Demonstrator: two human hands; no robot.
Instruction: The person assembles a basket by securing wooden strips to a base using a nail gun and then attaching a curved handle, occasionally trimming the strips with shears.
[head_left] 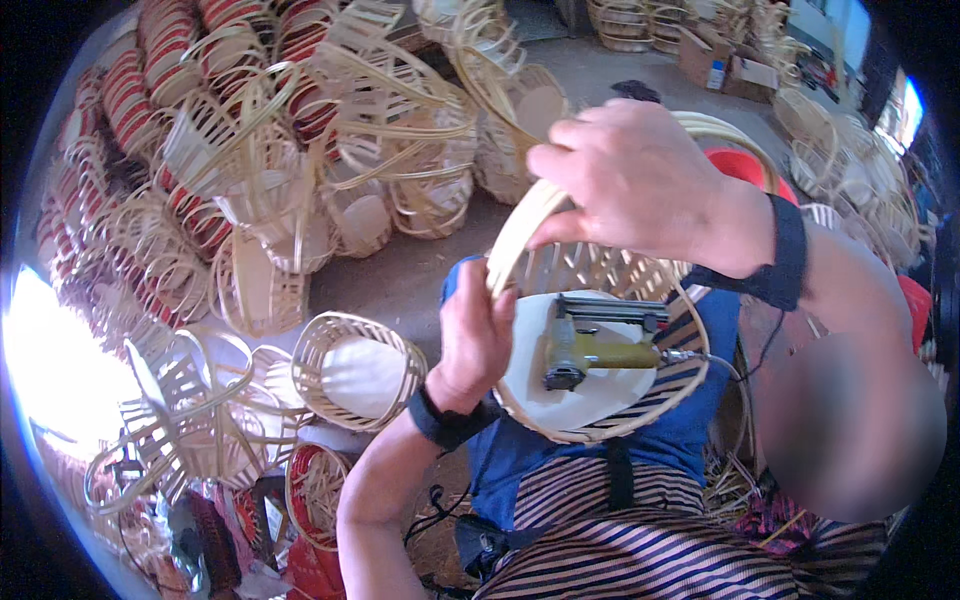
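Observation:
My left hand (470,335) is closed on a pale bent wooden handle strip (518,235) at the left side of a woven oval basket (675,390) on my lap. Higher up, my right hand (640,180) has its fingers wrapped round the same strip, which arches above the basket toward the right. Inside the basket, on its pale solid base (528,385), lies an olive-green nail gun (590,350) with a dark magazine and a hose (738,372) running out to the right. My right hand hides part of the handle and the basket's back rim.
Piles of handled baskets, some red-banded (170,60), fill the back left. A small basket (358,372) sits left of my lap, with more frames (185,400) beside it. Cardboard boxes (752,78) stand at the back right, a red container (740,160) behind my right wrist, and more baskets (880,200) beyond.

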